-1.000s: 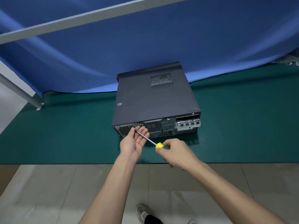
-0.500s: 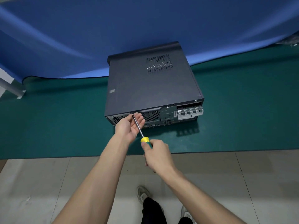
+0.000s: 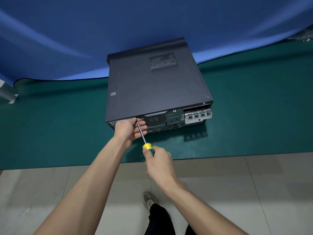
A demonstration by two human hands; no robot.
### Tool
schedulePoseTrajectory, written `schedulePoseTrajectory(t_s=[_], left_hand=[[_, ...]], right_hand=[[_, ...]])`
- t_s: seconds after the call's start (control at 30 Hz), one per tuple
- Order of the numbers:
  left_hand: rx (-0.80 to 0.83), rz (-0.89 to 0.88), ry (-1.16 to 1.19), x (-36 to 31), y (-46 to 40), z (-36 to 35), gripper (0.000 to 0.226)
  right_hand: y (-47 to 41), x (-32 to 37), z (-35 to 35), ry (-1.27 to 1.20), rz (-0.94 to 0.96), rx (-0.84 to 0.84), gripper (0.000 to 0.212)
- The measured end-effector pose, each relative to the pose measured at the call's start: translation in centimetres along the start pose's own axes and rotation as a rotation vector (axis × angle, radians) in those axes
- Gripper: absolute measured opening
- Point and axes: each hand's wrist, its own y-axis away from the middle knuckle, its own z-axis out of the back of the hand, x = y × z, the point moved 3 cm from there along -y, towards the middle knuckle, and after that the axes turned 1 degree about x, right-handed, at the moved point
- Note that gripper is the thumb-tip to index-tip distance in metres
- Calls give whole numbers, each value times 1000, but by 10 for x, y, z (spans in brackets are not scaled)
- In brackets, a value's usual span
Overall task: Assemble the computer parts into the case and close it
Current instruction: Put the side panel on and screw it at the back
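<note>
Already the computer case [image 3: 155,85] lay closed on the green mat [image 3: 50,129], its rear panel facing me at the near edge. My left hand [image 3: 129,130] sat against that panel's upper left, fingers curled loosely about the screwdriver [image 3: 144,139] shaft to steady it near the tip. To its right and nearer me, my right hand [image 3: 158,164] clenched the yellow-and-green handle. Driving this well, I judged, meant keeping the shaft square to the panel and pushing inward while turning, lest the tip slip. My fingers hid the screw itself, so its seating I could not tell.
</note>
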Motion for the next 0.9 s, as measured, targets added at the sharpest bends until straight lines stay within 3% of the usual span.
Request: schedulePoseTrajectory(t_s=[0.53,0.67,0.8,0.9], left_hand=[[-1,40,-63,-7,8,-1,31],[23,74,-48,-10,6,1,31],[87,107,-39,-9,7,4,32],[130,86,-166,-9,8,8,32]], right_hand=[[5,10,-3,-3,-34,-15,31],[5,13,-12,-219,-154,27,31],[11,19,-23,-807,-345,199,34],[11,21,-25,-1157,-417,340,42]])
